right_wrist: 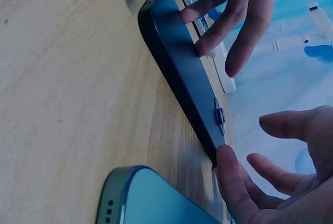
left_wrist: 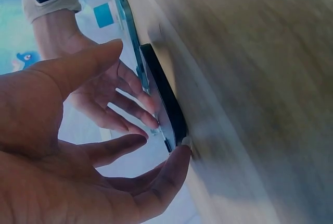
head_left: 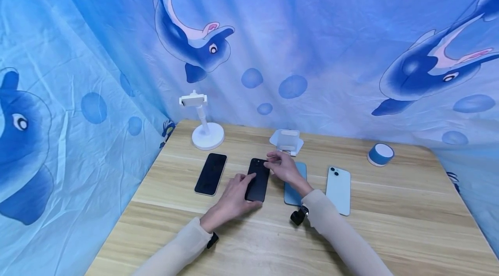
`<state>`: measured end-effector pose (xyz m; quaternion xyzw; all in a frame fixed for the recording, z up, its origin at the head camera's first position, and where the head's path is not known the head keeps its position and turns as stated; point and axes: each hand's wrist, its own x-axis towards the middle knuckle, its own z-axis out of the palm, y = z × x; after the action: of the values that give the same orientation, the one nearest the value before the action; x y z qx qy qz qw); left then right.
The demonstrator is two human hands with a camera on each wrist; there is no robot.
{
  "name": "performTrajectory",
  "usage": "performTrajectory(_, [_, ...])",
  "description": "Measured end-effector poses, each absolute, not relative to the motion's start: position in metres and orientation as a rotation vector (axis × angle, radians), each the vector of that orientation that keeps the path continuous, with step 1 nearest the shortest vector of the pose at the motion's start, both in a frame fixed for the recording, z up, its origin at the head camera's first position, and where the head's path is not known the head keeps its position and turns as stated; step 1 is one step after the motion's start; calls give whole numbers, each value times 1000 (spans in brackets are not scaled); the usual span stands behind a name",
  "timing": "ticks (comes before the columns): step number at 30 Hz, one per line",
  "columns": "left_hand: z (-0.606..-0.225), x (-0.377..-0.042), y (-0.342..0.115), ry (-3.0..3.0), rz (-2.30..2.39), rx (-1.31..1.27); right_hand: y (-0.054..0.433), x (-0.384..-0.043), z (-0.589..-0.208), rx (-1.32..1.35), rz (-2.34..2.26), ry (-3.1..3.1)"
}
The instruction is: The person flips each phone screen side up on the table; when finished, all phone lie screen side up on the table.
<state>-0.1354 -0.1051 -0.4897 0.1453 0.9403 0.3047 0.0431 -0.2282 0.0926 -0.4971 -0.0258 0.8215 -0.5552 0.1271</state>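
A black phone (head_left: pixel 257 180) lies back up on the wooden table, its camera at the far end. My left hand (head_left: pixel 234 198) spans its left side, with the thumb by the near end and the other fingers spread near the left edge. My right hand (head_left: pixel 286 167) touches the far right corner with a fingertip, as the right wrist view shows; its thumb stands apart. Under my right wrist lies a blue phone (head_left: pixel 291 193), partly hidden by the arm. Left of the black phone is a phone with a dark screen (head_left: pixel 211 174) facing up.
A pale phone (head_left: pixel 338 191) lies back up on the right. Behind stand a white round-based phone stand (head_left: pixel 208 136) and a small white folding stand (head_left: pixel 287 141). A blue and white roll (head_left: pixel 380 154) sits at the back right. A blue dolphin curtain (head_left: pixel 273 42) hangs behind the table.
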Motion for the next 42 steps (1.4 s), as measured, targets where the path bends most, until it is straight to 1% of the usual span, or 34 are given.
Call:
performTrajectory(7, [-491, -137, -100, 2899, 831, 496, 92, -230, -497, -53, -1622, 2400])
performTrajectory(17, [-493, -137, -91, 2913, 593, 493, 95, -234, -502, -49, -1611, 2380])
performTrajectory(23, [-493, -140, -87, 2942, 568, 518, 97, -234, -502, -85, -1631, 2362])
performTrajectory(35, [-494, -141, -85, 2951, 559, 517, 93, -233, -506, -56, -1624, 2378])
performTrajectory(42, [-493, -146, -82, 2968, 424, 557, 92, -235, -507, -40, -1489, 2541])
